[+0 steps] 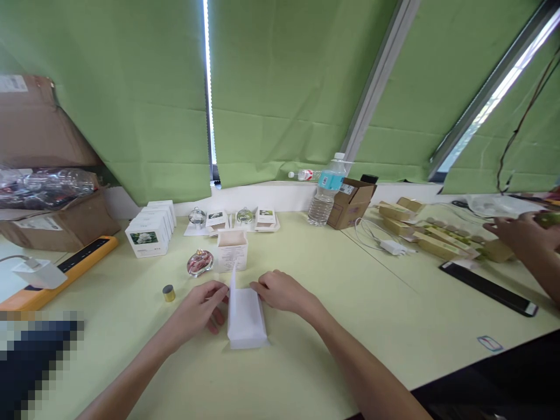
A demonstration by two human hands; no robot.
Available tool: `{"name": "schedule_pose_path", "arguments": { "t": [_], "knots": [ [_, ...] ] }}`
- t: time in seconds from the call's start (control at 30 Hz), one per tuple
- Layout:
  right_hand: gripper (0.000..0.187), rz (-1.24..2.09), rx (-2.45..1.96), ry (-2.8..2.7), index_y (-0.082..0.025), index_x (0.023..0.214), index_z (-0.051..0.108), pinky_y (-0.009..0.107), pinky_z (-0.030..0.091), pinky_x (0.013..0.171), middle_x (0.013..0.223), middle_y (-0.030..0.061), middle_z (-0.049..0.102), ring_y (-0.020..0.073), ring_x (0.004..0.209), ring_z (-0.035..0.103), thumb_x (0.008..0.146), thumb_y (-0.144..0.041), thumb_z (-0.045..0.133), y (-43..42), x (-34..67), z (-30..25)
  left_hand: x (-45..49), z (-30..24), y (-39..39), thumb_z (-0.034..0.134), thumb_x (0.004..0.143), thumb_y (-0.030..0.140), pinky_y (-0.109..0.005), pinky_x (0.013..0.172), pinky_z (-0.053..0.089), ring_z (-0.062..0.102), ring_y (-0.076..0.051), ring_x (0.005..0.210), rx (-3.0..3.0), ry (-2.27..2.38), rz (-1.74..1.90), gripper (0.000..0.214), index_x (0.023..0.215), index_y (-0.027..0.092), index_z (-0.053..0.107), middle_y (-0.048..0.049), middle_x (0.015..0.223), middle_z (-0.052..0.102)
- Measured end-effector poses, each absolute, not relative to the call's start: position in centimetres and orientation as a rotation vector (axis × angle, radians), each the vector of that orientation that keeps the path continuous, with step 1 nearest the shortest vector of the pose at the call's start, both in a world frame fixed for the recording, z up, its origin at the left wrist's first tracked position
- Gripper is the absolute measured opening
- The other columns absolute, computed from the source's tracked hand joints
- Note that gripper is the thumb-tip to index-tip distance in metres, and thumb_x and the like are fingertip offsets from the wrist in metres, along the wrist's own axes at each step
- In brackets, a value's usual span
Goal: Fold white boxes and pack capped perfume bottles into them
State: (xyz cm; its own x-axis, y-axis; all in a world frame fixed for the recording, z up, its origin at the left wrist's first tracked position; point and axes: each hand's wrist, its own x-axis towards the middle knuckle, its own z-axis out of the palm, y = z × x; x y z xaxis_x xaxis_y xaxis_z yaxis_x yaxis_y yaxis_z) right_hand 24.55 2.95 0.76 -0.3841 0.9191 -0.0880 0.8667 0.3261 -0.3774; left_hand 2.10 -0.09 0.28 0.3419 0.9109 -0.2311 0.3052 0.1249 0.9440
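A folded white paper piece (248, 321), shaped like a shallow tray, lies on the table in front of me, with a flap standing up along its left side. My left hand (202, 308) is closed, thumb and fingers pinching the upright flap. At the upper right corner, my right hand (280, 290) grips the paper's edge between thumb and curled fingers. Just beyond stands a small white box (232, 252) with its top open. Left of that box is a rounded clear glass bottle (200, 263) with reddish contents. A small gold cylindrical cap (168, 293) is near my left hand.
White boxes (151, 227) stand in a row at back left, beside an orange power strip (87, 265). Along the wall are glass bottles (244, 216) and small boxes. A water bottle (324, 195) and cardboard box (351, 204) stand behind. At right is another person's hand (520, 233).
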Motion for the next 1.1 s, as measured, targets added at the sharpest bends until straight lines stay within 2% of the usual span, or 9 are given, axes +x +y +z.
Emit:
{"name": "schedule_pose_path", "arguments": {
  "t": [0.17,0.4,0.53,0.6,0.67,0.73,0.93,1.1],
  "knots": [
    [0.043,0.724,-1.589,-2.442,-0.017,0.057,0.048,0.023,0.027,0.046,0.055,0.0013,0.055,0.0088,0.045,0.041,0.091,-0.039,0.036,2.7,24.3,0.8,1.3,0.0,0.1,0.044,0.082,0.058,-0.024,0.045,0.046,0.059,-0.016,0.062,1.53,1.252,0.641,0.042,0.099,0.022,0.059,-0.0046,0.094,0.062],
    [0.038,1.085,-1.42,-2.425,-0.015,0.071,0.059,0.021,0.036,0.051,0.062,0.0014,0.061,0.0095,0.053,0.05,0.091,-0.035,0.035,2.6,24.1,0.8,1.2,0.5,0.1,0.043,0.082,0.06,-0.025,0.051,0.045,0.054,-0.013,0.058,1.587,1.246,0.629,0.05,0.114,0.024,0.057,-0.0042,0.098,0.062],
    [0.031,1.108,-1.381,-2.435,-0.015,0.071,0.059,0.019,0.036,0.05,0.063,0.0007,0.061,0.0089,0.053,0.05,0.089,-0.03,0.038,2.6,24.1,0.8,0.6,1.4,-0.4,0.046,0.082,0.057,-0.027,0.065,0.046,0.058,-0.019,0.082,1.675,1.251,0.627,0.051,0.121,0.026,0.053,-0.0073,0.114,0.059],
    [0.03,1.096,-1.356,-2.452,-0.015,0.068,0.057,0.019,0.036,0.049,0.062,0.0001,0.06,0.0084,0.052,0.048,0.087,-0.028,0.039,2.6,24.1,0.9,0.1,1.7,-0.8,0.055,0.077,0.054,-0.029,0.074,0.047,0.058,-0.021,0.091,1.728,1.163,0.509,0.061,0.132,0.03,0.044,-0.0081,0.124,0.055],
    [0.029,1.089,-1.348,-2.464,-0.015,0.066,0.055,0.019,0.036,0.05,0.062,-0.0001,0.06,0.0083,0.052,0.048,0.087,-0.027,0.039,2.6,24.1,1.0,-0.3,1.7,-1.1,0.066,0.069,0.05,-0.032,0.078,0.046,0.056,-0.024,0.097,1.758,1.138,0.435,0.08,0.139,0.031,0.033,-0.0093,0.126,0.053],
    [0.029,1.097,-1.348,-2.463,-0.015,0.065,0.055,0.019,0.036,0.05,0.062,0.0002,0.06,0.0085,0.053,0.049,0.087,-0.028,0.04,2.6,24.2,1.0,-0.5,1.5,-1.1,0.072,0.062,0.046,-0.032,0.079,0.045,0.056,-0.026,0.099,1.792,1.214,0.434,0.091,0.141,0.032,0.029,-0.009,0.127,0.053],
    [0.035,1.107,-1.332,-2.443,-0.015,0.062,0.056,0.019,0.036,0.048,0.064,0.0017,0.063,0.0085,0.051,0.049,0.088,-0.033,0.04,2.7,24.8,0.9,-0.6,1.5,-0.4,0.055,0.077,0.041,-0.028,0.069,0.043,0.059,-0.022,0.085,1.844,1.343,0.489,0.058,0.133,0.029,0.043,-0.0057,0.109,0.063],
    [0.039,1.126,-1.332,-2.416,-0.015,0.06,0.057,0.019,0.037,0.048,0.064,0.0025,0.065,0.0085,0.049,0.049,0.088,-0.036,0.04,2.6,24.8,1.3,-0.8,2.0,-0.3,0.052,0.076,0.029,-0.025,0.062,0.039,0.057,-0.02,0.076,1.914,1.36,0.5,0.044,0.12,0.027,0.055,-0.004,0.095,0.066]
  ]
}}
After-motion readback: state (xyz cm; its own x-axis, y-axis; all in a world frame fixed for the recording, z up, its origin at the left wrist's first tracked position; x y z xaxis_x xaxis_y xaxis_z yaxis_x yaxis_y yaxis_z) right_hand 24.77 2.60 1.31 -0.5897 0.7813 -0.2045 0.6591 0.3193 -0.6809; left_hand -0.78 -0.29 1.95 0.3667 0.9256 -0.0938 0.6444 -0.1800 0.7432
